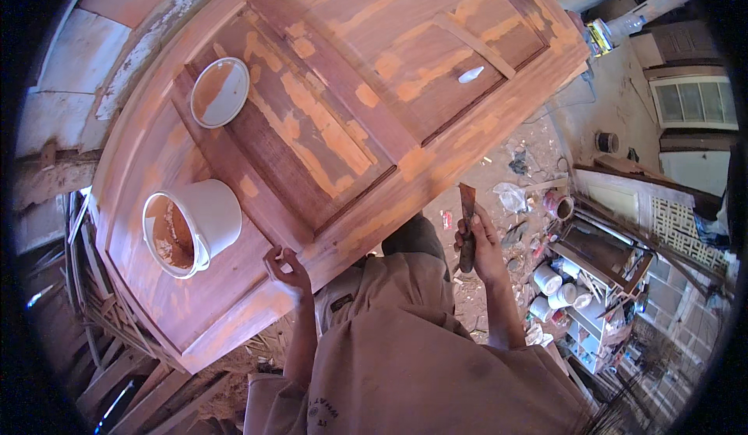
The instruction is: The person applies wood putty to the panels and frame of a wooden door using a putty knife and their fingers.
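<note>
A large reddish-brown wooden panelled door lies in front of me, streaked with orange filler patches. My right hand grips a putty knife beyond the door's near edge, blade pointing up and away. My left hand is at the near edge, its fingers loosely curled and apart, with nothing visible between them. I cannot tell whether it touches the wood. Left of it, a white bucket lies tilted with its mouth toward me, orange-brown filler coating its inside. A filler-smeared white lid rests on the door farther back.
A small white piece lies on the right door panel. Debris and a clear plastic bag litter the dirt floor to the right. Several white paint tubs stand beside a shelf. Timber offcuts are piled at lower left.
</note>
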The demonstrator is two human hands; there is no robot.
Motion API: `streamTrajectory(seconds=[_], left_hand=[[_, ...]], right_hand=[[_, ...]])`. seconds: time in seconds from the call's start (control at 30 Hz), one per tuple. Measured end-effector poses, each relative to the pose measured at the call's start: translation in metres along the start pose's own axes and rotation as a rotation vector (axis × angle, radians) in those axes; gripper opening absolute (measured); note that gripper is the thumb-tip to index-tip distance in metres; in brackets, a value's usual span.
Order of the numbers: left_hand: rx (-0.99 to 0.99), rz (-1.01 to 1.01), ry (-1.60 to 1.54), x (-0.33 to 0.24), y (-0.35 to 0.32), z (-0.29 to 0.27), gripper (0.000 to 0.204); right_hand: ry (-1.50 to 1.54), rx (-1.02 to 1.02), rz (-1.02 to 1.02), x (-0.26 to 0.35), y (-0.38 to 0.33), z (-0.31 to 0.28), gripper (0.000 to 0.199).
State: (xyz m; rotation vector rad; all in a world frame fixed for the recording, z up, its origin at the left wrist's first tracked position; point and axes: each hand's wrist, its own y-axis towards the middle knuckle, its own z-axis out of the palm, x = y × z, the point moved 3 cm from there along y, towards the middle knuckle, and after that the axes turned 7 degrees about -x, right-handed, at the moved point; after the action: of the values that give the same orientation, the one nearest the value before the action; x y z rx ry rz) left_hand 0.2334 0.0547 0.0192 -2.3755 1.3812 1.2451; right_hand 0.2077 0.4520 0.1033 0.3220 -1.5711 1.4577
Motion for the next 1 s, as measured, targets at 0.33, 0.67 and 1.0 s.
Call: streamTrajectory(seconds=[0.33,0.67,1.0], left_hand=[[-0.023,0.07,0.019,-0.064,-0.037,0.035,0.02],[-0.288,-0.07,0.169,-0.034,-0.038,0.025,0.017],[-0.39,-0.206,0.244,-0.031,-0.064,0.009,0.016]], right_hand=[[-0.403,0.458,-0.06,0.039,0.05,-0.001,0.044],[-1.143,0.375,-0.717,-0.01,0.1,0.061,0.051],[-1.506,0.396,-0.505,0.021,0.077,0.055,0.056]])
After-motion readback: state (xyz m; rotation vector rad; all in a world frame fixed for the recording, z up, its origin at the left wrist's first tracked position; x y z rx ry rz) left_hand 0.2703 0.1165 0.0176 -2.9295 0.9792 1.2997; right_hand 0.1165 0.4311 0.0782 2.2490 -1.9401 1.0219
